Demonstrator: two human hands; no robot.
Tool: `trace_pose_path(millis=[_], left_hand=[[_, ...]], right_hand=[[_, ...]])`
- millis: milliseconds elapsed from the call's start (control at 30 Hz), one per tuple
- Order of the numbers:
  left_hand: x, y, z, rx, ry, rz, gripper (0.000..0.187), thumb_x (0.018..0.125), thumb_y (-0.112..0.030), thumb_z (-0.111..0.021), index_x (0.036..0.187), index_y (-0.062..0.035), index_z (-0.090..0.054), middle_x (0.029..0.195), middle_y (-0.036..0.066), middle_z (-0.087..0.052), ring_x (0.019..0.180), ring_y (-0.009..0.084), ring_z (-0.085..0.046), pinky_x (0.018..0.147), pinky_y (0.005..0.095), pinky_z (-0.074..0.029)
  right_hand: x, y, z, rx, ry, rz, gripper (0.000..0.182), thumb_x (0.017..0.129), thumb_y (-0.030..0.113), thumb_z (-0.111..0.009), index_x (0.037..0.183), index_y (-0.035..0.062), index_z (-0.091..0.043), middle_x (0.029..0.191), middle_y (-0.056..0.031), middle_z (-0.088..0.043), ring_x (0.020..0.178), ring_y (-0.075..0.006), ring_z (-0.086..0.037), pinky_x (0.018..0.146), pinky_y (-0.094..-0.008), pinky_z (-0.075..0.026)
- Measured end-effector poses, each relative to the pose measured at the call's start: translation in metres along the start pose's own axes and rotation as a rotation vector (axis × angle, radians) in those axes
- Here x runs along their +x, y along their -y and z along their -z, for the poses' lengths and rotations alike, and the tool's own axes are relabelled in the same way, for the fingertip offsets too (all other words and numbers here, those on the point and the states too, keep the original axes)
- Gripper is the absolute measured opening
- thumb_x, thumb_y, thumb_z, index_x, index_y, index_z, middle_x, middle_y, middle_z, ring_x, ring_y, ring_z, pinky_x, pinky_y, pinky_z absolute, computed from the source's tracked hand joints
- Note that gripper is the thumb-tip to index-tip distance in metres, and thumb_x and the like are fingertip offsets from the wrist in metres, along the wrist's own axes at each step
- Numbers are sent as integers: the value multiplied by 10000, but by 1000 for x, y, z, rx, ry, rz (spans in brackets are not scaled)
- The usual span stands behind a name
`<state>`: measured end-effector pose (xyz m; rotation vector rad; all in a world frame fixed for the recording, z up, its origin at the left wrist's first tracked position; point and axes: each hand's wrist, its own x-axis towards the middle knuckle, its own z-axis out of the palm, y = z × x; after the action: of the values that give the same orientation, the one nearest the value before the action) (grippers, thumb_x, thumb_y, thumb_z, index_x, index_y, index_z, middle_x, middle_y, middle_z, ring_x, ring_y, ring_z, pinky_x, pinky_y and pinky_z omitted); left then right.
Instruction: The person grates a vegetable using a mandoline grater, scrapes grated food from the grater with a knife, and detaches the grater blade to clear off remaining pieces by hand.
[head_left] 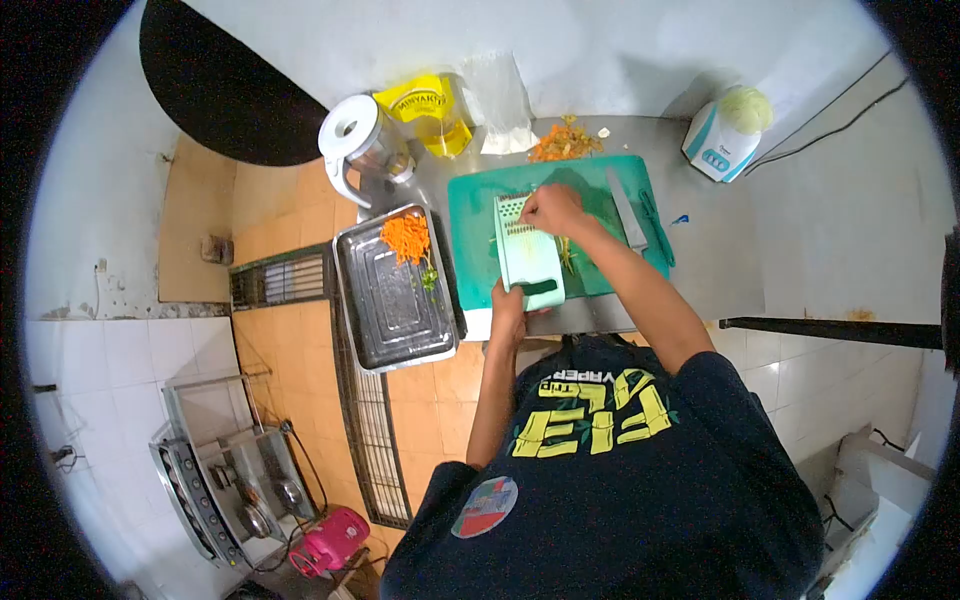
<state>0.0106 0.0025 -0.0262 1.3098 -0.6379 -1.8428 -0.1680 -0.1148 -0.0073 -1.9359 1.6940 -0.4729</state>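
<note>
My left hand [508,312] is closed around the handle end of a pale green flat grater [532,262]. The grater lies tilted over a green cutting board [474,262]. Over the grater's holes, near its far end, my right hand [556,208] is closed with fingertips pressed together; what they hold is too small to make out. Thin yellow-green shreds [567,256] lie beside the grater on the right. A large knife [626,208] rests along the board's right side, and a dark green tool [655,228] lies beyond it.
Left of the board, a metal tray [395,318] holds shredded carrot [406,238] and green bits [429,278]. Behind stand a blender jug [353,130], a yellow pouch [430,112], a clear bag [497,95] and peelings [566,141]. A blender base [716,148] with a pale green round vegetable [746,109] stands right.
</note>
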Motion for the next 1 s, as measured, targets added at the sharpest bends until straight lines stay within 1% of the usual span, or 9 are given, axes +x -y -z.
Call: trace_pose_path(millis=[33, 133, 200, 267, 367, 567, 600, 767, 1000], left_hand=[[1, -3, -1, 12, -3, 6, 489, 856, -10, -414, 1335, 84, -398, 1125, 236, -589, 856, 371, -673, 614, 475, -626], [-1, -12, 2, 42, 6, 3, 456, 882, 6, -386, 1332, 69, -404, 1128, 238, -599, 855, 371, -696, 592, 447, -639], [-2, -15, 13, 86, -3, 6, 451, 900, -6, -408, 1345, 63, -404, 1123, 230, -605, 820, 344, -706, 566, 419, -640], [-4, -17, 25, 99, -35, -32, 460, 899, -11, -423, 1352, 64, -403, 1116, 223, -606, 797, 331, -704, 552, 411, -638], [-8, -21, 38, 111, -43, -33, 465, 886, -13, -444, 1343, 70, -426, 1111, 212, -606, 771, 318, -700, 530, 396, -639], [-28, -42, 34, 167, -58, -84, 428, 857, 0, -479, 1279, 69, -486, 1037, 156, -633, 781, 266, -699, 525, 373, -633], [-34, -49, 27, 157, -80, -58, 428, 843, 13, -507, 1268, 65, -511, 1044, 141, -641, 815, 233, -683, 578, 335, -612], [-37, -47, 27, 216, -150, -143, 442, 816, 37, -527, 1257, 63, -542, 1046, 120, -645, 871, 202, -654, 689, 310, -556], [-37, -42, 41, 310, -128, -226, 487, 797, 37, -498, 1283, 68, -528, 1066, 136, -641, 878, 207, -650, 708, 307, -544]], right_hand=[[-1, -3, 3, 72, -32, 49, 178, 793, 245, -712, 937, 166, -779, 896, -81, -743, 793, -291, -701, 757, -424, -554], [-29, -16, 13, 330, -313, -89, 210, 830, 205, -680, 1017, 144, -752, 985, -89, -735, 785, -282, -696, 776, -425, -548], [-68, -35, 29, 78, -359, -168, 292, 844, 180, -664, 1132, 145, -698, 1099, -88, -701, 897, -278, -675, 822, -417, -533], [-107, -45, 40, -235, -403, -251, 405, 852, 162, -648, 1256, 152, -611, 1173, -130, -612, 1022, -328, -609, 859, -434, -515], [-137, -66, 28, -345, -324, -352, 516, 847, 153, -650, 1343, 119, -511, 1165, -176, -522, 1069, -383, -543, 878, -457, -501], [-137, -114, -15, -344, -348, -396, 636, 823, 211, -710, 1381, 69, -438, 1188, -205, -475, 1040, -404, -528, 853, -491, -512], [-139, -110, -15, -347, -349, -407, 639, 826, 206, -706, 1387, 74, -431, 1193, -210, -470, 1044, -409, -529, 844, -498, -516], [-167, -81, 8, -399, -298, -483, 650, 833, 162, -677, 1416, 93, -398, 1221, -235, -446, 1056, -428, -546, 802, -524, -536], [-178, -93, 3, -262, -138, -506, 580, 881, 171, -589, 1431, 100, -420, 1200, -273, -542, 1030, -459, -605, 869, -527, -517]])
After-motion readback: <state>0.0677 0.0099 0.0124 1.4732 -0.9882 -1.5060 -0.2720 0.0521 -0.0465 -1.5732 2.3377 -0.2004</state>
